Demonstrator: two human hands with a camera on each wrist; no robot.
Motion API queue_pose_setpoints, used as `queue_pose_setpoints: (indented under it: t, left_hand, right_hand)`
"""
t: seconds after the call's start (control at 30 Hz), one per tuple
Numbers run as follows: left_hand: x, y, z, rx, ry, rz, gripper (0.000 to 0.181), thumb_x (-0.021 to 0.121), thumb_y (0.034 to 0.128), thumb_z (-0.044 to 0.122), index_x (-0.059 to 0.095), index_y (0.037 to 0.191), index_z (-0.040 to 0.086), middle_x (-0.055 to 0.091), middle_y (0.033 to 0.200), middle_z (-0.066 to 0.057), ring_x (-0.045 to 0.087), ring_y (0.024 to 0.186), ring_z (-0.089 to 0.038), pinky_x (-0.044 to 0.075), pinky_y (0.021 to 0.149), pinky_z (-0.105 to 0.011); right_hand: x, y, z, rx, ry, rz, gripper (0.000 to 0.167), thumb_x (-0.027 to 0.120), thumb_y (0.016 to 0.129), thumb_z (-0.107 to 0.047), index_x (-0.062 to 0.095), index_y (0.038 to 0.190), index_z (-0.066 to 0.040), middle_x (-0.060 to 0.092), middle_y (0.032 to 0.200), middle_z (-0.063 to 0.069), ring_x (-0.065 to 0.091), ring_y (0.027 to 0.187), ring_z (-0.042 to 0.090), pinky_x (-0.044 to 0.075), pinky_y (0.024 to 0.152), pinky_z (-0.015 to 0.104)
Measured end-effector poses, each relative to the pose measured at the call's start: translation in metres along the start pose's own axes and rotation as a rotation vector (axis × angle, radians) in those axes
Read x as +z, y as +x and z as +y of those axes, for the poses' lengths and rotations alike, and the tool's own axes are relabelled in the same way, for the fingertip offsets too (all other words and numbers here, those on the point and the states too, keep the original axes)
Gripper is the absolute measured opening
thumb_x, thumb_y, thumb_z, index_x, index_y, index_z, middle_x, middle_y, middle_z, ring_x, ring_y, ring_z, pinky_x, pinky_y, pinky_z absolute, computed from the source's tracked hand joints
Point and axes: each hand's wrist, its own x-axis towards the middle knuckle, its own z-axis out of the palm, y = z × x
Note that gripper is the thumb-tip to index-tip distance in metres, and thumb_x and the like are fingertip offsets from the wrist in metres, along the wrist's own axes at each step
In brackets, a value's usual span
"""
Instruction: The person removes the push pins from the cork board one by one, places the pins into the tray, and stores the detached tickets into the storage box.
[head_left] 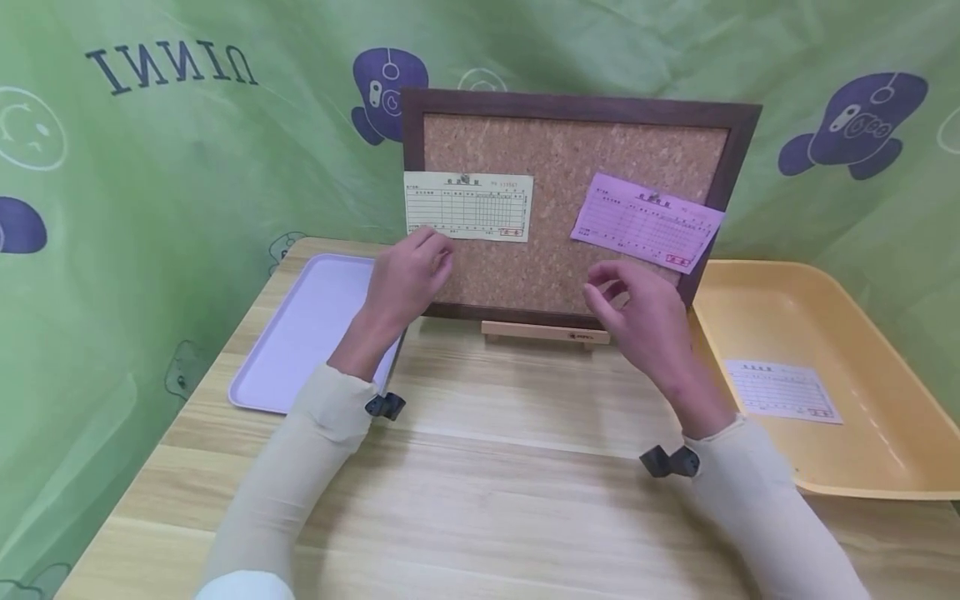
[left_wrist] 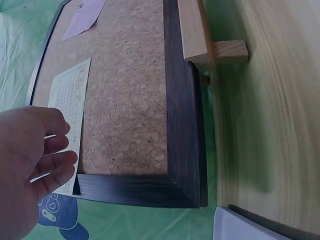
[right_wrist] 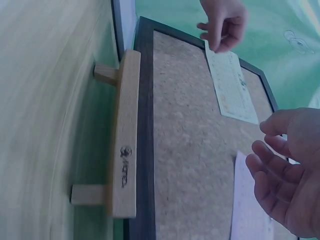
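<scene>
A framed cork board (head_left: 525, 279) leans upright on a small wooden stand (head_left: 546, 332). On its left hangs a pale yellow-green receipt slip (head_left: 480, 208), which overlaps the frame; a pink receipt slip (head_left: 641, 221) hangs tilted on the right. A small pin or tack shows at each slip's top middle. My left hand (head_left: 408, 275) is by the pale slip's lower left corner, fingers loosely bent and holding nothing in the left wrist view. Just below the pink slip is my right hand (head_left: 645, 317), its fingers (right_wrist: 270, 165) loosely curled with nothing between them.
A lavender tray (head_left: 300, 333) lies on the wooden table (head_left: 480, 517) at the left. To the right, a yellow tray (head_left: 885, 442) holds a white receipt slip (head_left: 783, 390). Behind the board hangs a green patterned cloth (head_left: 225, 167).
</scene>
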Motion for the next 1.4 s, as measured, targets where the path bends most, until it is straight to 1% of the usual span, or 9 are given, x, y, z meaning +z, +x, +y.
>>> queue_pose_setpoints:
  t: [0.1, 0.27, 0.4, 0.53, 0.63, 0.77, 1.0, 1.2, 1.4]
  left_hand:
    - [0.002, 0.008, 0.001, 0.001, -0.004, 0.013, 0.007, 0.065, 0.0943, -0.001, 0.072, 0.096, 0.001, 0.066, 0.09, -0.008, 0.061, 0.068, -0.02, 0.05, 0.055, -0.03]
    - [0.004, 0.021, 0.002, -0.02, -0.031, 0.065, 0.009, 0.064, 0.0935, -0.004, 0.071, 0.095, -0.001, 0.066, 0.092, -0.01, 0.062, 0.068, -0.022, 0.051, 0.057, -0.032]
    - [0.007, 0.031, 0.004, -0.019, -0.045, 0.087, 0.008, 0.065, 0.094, -0.002, 0.072, 0.098, 0.0, 0.065, 0.093, -0.01, 0.061, 0.066, -0.022, 0.051, 0.057, -0.033]
    - [0.008, 0.038, 0.005, -0.023, -0.048, 0.093, 0.007, 0.067, 0.0952, 0.002, 0.071, 0.1, 0.0, 0.065, 0.096, -0.011, 0.061, 0.067, -0.023, 0.051, 0.057, -0.034]
    - [0.009, 0.042, 0.005, -0.038, -0.051, 0.118, 0.007, 0.067, 0.0959, 0.003, 0.071, 0.101, 0.0, 0.065, 0.097, -0.012, 0.062, 0.07, -0.024, 0.052, 0.059, -0.036]
    - [0.011, 0.05, 0.005, -0.039, -0.049, 0.166, 0.011, 0.067, 0.097, 0.003, 0.071, 0.106, -0.001, 0.065, 0.101, -0.013, 0.065, 0.077, -0.026, 0.055, 0.064, -0.038]
    - [0.018, 0.059, 0.004, -0.056, -0.029, 0.241, 0.015, 0.065, 0.0973, 0.003, 0.071, 0.109, -0.003, 0.065, 0.107, -0.017, 0.066, 0.09, -0.029, 0.057, 0.07, -0.041]
    - [0.022, 0.062, 0.002, -0.086, -0.018, 0.245, 0.014, 0.066, 0.0977, 0.006, 0.072, 0.108, -0.002, 0.065, 0.104, -0.015, 0.066, 0.089, -0.028, 0.058, 0.071, -0.04]
    - [0.025, 0.063, 0.0, -0.092, -0.002, 0.249, 0.014, 0.064, 0.0974, 0.004, 0.072, 0.108, -0.002, 0.065, 0.103, -0.015, 0.066, 0.085, -0.028, 0.057, 0.067, -0.04]
  right_hand:
    - [0.009, 0.01, -0.002, -0.007, 0.044, 0.018, 0.017, 0.071, 0.098, -0.011, 0.071, 0.112, -0.002, 0.072, 0.103, 0.011, 0.068, 0.089, 0.026, 0.055, 0.079, 0.044]
    - [0.026, 0.025, -0.009, 0.044, 0.118, 0.014, 0.019, 0.071, 0.098, -0.014, 0.071, 0.113, -0.002, 0.072, 0.106, 0.011, 0.068, 0.092, 0.026, 0.056, 0.084, 0.042]
    - [0.038, 0.036, -0.012, 0.034, 0.092, 0.041, 0.021, 0.071, 0.098, -0.014, 0.069, 0.115, -0.003, 0.072, 0.106, 0.01, 0.068, 0.091, 0.023, 0.056, 0.082, 0.038]
    - [0.046, 0.047, -0.011, -0.041, 0.012, 0.094, 0.027, 0.071, 0.098, -0.015, 0.067, 0.121, -0.003, 0.07, 0.107, 0.011, 0.066, 0.091, 0.023, 0.056, 0.079, 0.037]
    - [0.051, 0.054, -0.013, -0.073, -0.038, 0.117, 0.033, 0.073, 0.097, -0.019, 0.065, 0.126, -0.006, 0.065, 0.105, 0.01, 0.062, 0.086, 0.022, 0.052, 0.071, 0.035]
    - [0.054, 0.063, -0.016, -0.063, -0.055, 0.115, 0.042, 0.075, 0.096, -0.023, 0.061, 0.134, -0.011, 0.057, 0.106, 0.009, 0.055, 0.081, 0.021, 0.046, 0.065, 0.033]
    - [0.056, 0.078, -0.021, -0.022, -0.08, 0.095, 0.049, 0.071, 0.098, -0.027, 0.056, 0.143, -0.014, 0.055, 0.116, 0.01, 0.054, 0.088, 0.022, 0.047, 0.071, 0.035]
    - [0.056, 0.09, -0.024, -0.011, -0.065, 0.104, 0.054, 0.069, 0.1, -0.025, 0.052, 0.151, -0.018, 0.054, 0.116, 0.01, 0.053, 0.086, 0.02, 0.046, 0.069, 0.033]
    - [0.055, 0.098, -0.026, -0.031, -0.066, 0.104, 0.054, 0.067, 0.101, -0.021, 0.051, 0.152, -0.021, 0.055, 0.118, 0.011, 0.055, 0.085, 0.021, 0.047, 0.067, 0.033]
